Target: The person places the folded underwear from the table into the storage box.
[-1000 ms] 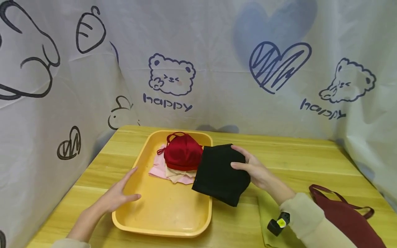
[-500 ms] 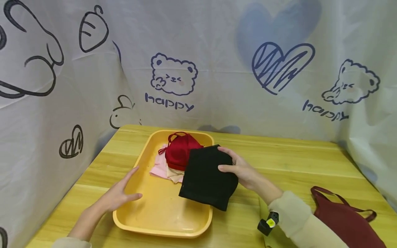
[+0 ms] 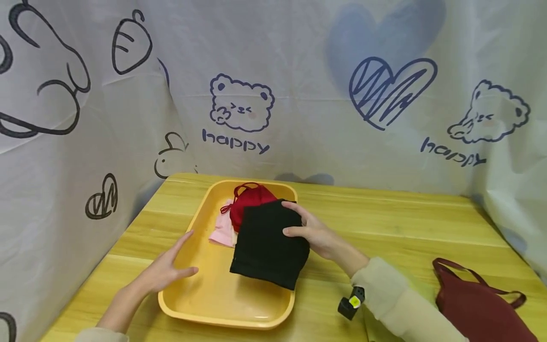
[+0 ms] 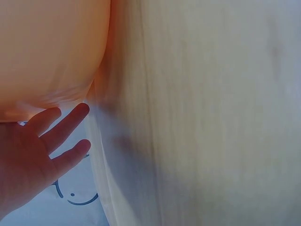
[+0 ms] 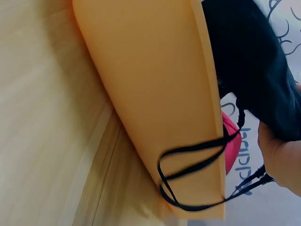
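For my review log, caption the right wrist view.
Right hand gripping a black garment, its straps dangling outside the yellow tray, red cloth peeking out behind.

Wooden table [image 3: 384,223]: is spreading beneath the yellow tray [image 3: 205,299] and reaching past it on both sides, its grain running mostly sideways behind the tray
Yellow tray: is sitting flat on the wood, its rounded rim facing up and its longer sides stretching from front to back
Yellow-green cloth [image 3: 377,330]: is lying to the right of the tray, well apart from its front end, showing only in part
Maroon garment [image 3: 476,304]: is resting farther to the right of the tray, beyond the cloth, its straps pointing backward
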`<state>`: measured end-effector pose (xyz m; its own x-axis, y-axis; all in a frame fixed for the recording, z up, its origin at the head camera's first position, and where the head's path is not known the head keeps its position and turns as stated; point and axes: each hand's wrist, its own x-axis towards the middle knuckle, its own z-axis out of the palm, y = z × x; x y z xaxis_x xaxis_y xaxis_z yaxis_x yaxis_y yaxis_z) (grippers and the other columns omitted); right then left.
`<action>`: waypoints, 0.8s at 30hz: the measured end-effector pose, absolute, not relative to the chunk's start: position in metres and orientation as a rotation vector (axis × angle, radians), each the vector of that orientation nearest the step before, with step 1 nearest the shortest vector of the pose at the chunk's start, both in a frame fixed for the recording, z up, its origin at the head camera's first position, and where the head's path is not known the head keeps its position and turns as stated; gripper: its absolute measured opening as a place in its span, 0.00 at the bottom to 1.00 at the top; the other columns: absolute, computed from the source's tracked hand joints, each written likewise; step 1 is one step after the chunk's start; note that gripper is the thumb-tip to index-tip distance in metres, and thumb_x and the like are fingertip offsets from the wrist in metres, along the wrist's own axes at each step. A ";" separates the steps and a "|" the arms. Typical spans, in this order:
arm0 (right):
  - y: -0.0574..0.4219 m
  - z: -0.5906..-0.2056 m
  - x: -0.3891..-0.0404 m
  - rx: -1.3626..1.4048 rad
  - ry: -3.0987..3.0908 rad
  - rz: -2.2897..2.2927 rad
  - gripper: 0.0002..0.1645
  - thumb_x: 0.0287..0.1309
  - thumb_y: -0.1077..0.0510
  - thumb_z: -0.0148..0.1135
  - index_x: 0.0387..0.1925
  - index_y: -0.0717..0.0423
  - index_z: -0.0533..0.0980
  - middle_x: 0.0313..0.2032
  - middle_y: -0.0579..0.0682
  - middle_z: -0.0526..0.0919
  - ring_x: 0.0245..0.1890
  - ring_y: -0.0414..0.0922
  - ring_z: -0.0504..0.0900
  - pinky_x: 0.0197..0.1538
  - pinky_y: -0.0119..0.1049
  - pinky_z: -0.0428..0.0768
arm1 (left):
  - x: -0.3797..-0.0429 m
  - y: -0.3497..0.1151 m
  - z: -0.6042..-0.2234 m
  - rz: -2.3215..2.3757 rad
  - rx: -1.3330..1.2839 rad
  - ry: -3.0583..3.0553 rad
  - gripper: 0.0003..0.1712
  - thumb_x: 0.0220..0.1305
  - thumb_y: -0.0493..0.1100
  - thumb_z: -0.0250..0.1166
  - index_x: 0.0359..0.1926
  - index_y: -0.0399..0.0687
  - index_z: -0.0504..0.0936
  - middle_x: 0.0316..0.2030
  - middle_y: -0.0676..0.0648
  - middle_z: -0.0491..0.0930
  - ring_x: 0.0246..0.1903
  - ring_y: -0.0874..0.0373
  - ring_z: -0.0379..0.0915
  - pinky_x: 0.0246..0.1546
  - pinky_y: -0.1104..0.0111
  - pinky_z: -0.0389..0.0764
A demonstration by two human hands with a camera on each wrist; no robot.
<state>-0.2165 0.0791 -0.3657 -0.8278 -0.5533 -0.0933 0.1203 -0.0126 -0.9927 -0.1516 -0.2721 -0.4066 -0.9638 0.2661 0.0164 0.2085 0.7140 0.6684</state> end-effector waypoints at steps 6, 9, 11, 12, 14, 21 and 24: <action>0.067 -0.369 -0.218 -0.441 1.751 -1.902 0.42 0.54 0.66 0.57 0.68 0.46 0.52 0.65 0.57 0.57 0.60 0.53 0.63 0.61 0.47 0.66 | -0.153 -0.272 -0.407 1.087 0.392 2.830 0.49 0.54 0.49 0.66 0.69 0.42 0.47 0.64 0.27 0.52 0.60 0.27 0.51 0.55 0.37 0.57; 0.061 -0.371 -0.218 -0.443 1.724 -1.901 0.41 0.55 0.67 0.56 0.68 0.47 0.52 0.63 0.59 0.60 0.57 0.51 0.67 0.58 0.45 0.70 | -0.153 -0.272 -0.408 1.082 0.390 2.831 0.49 0.54 0.49 0.65 0.69 0.43 0.47 0.64 0.27 0.52 0.60 0.27 0.51 0.55 0.37 0.57; 0.057 -0.373 -0.218 -0.454 1.709 -1.902 0.41 0.55 0.67 0.56 0.67 0.48 0.52 0.62 0.59 0.62 0.55 0.50 0.70 0.57 0.44 0.72 | -0.153 -0.272 -0.408 1.076 0.391 2.836 0.49 0.55 0.49 0.65 0.69 0.43 0.47 0.64 0.27 0.52 0.60 0.27 0.51 0.55 0.37 0.57; 0.055 -0.374 -0.218 -0.460 1.703 -1.904 0.41 0.55 0.67 0.56 0.67 0.48 0.52 0.62 0.60 0.62 0.54 0.50 0.70 0.56 0.44 0.72 | -0.153 -0.272 -0.408 1.074 0.391 2.838 0.48 0.55 0.49 0.65 0.69 0.43 0.47 0.64 0.27 0.52 0.59 0.27 0.52 0.54 0.37 0.58; 0.051 -0.376 -0.217 -0.473 1.702 -1.904 0.40 0.55 0.67 0.56 0.67 0.50 0.53 0.61 0.60 0.63 0.54 0.48 0.71 0.56 0.42 0.73 | -0.153 -0.272 -0.409 1.072 0.392 2.843 0.48 0.55 0.49 0.65 0.69 0.43 0.48 0.64 0.27 0.52 0.59 0.27 0.52 0.55 0.37 0.58; 0.040 -0.383 -0.215 -0.489 1.709 -1.874 0.40 0.55 0.68 0.56 0.67 0.51 0.54 0.61 0.59 0.64 0.53 0.47 0.71 0.54 0.40 0.73 | -0.155 -0.272 -0.410 1.068 0.382 2.845 0.48 0.55 0.49 0.65 0.69 0.44 0.48 0.65 0.28 0.52 0.60 0.28 0.52 0.55 0.38 0.58; 0.036 -0.387 -0.214 -0.487 1.717 -1.851 0.40 0.55 0.67 0.56 0.67 0.50 0.54 0.61 0.59 0.64 0.53 0.48 0.70 0.55 0.41 0.73 | -0.155 -0.273 -0.410 1.073 0.381 2.843 0.47 0.55 0.49 0.65 0.69 0.44 0.48 0.64 0.28 0.52 0.59 0.27 0.52 0.54 0.37 0.58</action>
